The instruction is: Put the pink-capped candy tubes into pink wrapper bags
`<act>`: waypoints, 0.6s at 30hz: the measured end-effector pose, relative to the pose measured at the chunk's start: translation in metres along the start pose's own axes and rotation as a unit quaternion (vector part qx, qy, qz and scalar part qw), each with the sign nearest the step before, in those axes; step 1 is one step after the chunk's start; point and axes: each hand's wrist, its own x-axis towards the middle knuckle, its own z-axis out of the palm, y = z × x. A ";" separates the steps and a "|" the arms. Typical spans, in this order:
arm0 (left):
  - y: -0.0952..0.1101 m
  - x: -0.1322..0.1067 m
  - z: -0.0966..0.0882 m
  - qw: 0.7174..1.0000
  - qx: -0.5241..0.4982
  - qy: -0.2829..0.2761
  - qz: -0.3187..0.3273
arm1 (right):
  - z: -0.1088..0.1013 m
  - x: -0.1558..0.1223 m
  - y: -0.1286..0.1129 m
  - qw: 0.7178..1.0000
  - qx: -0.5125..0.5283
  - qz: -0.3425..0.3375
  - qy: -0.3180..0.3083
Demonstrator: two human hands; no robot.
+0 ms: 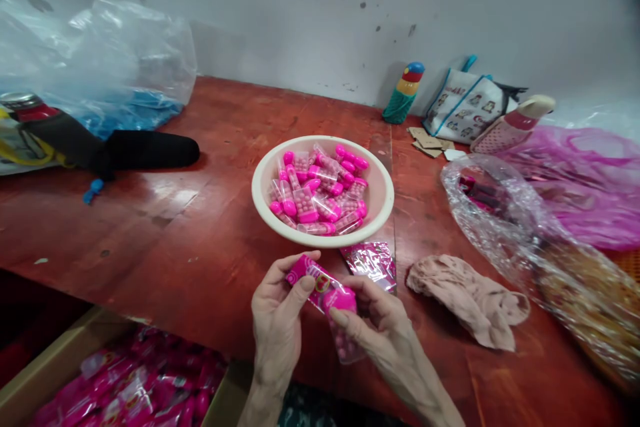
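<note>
In front of the bowl, my left hand (277,317) pinches a printed pink plastic sleeve (311,280) between thumb and fingers. A small clear bottle (345,341) with a bright pink cap and pink pellets inside is gripped at its cap by my right hand (387,323). The cap meets the lower end of the sleeve; I cannot tell whether it is inside. Just beyond my hands stands a cream bowl (261,197) heaped with similar pink-capped bottles (320,190). Shiny flat pink sleeves (373,263) lie beside the bowl, near my right fingers.
Below the table's left edge, a cardboard box (47,363) holds many pink wrapped pieces (143,387). To the right lie a beige cloth (470,297) and a clear plastic bag (525,240). A green-covered bottle (403,93) and a patterned bag (465,107) stand by the wall.
</note>
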 end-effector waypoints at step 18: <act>-0.020 -0.017 0.002 0.959 -0.111 -0.051 -0.256 | -0.010 -0.001 0.030 0.966 -0.194 -0.112 0.130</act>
